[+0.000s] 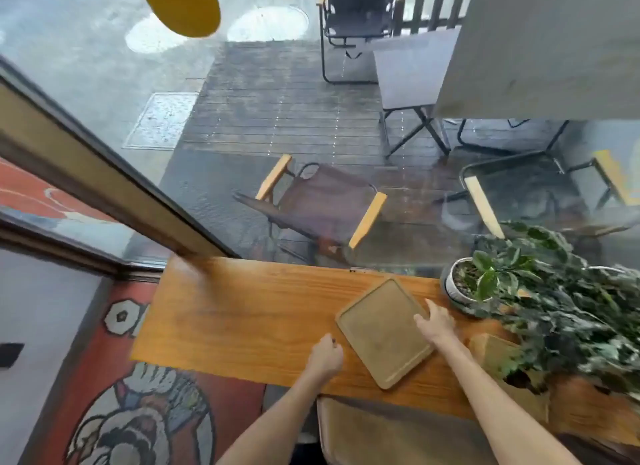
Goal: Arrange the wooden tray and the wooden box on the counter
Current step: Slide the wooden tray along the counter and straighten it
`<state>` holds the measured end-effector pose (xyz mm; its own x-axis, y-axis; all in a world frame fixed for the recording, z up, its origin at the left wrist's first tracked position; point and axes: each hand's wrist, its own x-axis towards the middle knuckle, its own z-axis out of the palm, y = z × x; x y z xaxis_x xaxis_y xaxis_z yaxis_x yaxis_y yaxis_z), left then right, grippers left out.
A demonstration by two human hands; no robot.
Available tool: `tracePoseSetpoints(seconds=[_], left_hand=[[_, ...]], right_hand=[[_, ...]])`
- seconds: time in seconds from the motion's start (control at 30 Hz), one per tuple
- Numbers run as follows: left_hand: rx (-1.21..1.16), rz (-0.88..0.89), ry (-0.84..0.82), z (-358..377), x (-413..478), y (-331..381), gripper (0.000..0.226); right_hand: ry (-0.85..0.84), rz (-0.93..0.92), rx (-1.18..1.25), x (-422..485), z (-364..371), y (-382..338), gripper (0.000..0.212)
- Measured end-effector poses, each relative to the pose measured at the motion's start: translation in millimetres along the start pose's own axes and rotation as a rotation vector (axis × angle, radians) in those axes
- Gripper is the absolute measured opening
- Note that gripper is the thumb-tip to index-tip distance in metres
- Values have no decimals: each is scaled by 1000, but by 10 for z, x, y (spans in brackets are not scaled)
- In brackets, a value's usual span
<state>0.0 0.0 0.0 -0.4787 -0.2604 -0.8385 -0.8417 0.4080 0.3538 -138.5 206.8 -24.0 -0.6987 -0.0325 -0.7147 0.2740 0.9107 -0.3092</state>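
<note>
The wooden tray (382,331) lies flat on the counter (242,312), in the lower right of the frame, turned at an angle to the counter edge. It looks like one stiff, thin board with a low raised rim, so I judge it is light and will not bend; its smooth underside can slide easily on the polished wood. The best places to take it are the two long rims, one on each side.

The right hand (437,322) rests with spread fingers on the right rim of the tray, pressing more than gripping. The left hand (325,355) is loosely curled just beside the left rim, and it holds nothing.

The wooden box (493,348) stands near the tray to the right, partly hidden under the leaves of a plant (568,312). A white pot (453,284) stands close to the upper right corner of the tray. These leave little room on that side, while the left part of the counter is free.
</note>
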Motion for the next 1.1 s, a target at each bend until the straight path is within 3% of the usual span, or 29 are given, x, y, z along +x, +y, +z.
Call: tracePoseSetpoints(seconds=[0.23,0.33,0.43,0.73,0.83,1.0,1.1], left_hand=[[-253,-86,-160,51,312,-131,60],[-266,-108,-110,-126,368,-376,68],[-253,-90,2,-553,438,-751,65],[-264,-105,85,-2213,938,-1923,63],[-85,-20,149,-2607,1072,-2318,68],[433,238,176,-2937,1153,-2899,86],[617,378,186,-2936,1240,-3181,97]], right_hand=[[-21,112,-95,-67,552,22,72],[-41,75,-88,-239,928,-129,77],[3,51,-30,-422,1318,-476,76],[74,-24,78,-658,2531,-2129,73],[112,-56,79,-708,2886,-2575,73],[244,-113,35,-788,3225,-2795,72],[337,-288,-185,-798,3339,-2641,74]])
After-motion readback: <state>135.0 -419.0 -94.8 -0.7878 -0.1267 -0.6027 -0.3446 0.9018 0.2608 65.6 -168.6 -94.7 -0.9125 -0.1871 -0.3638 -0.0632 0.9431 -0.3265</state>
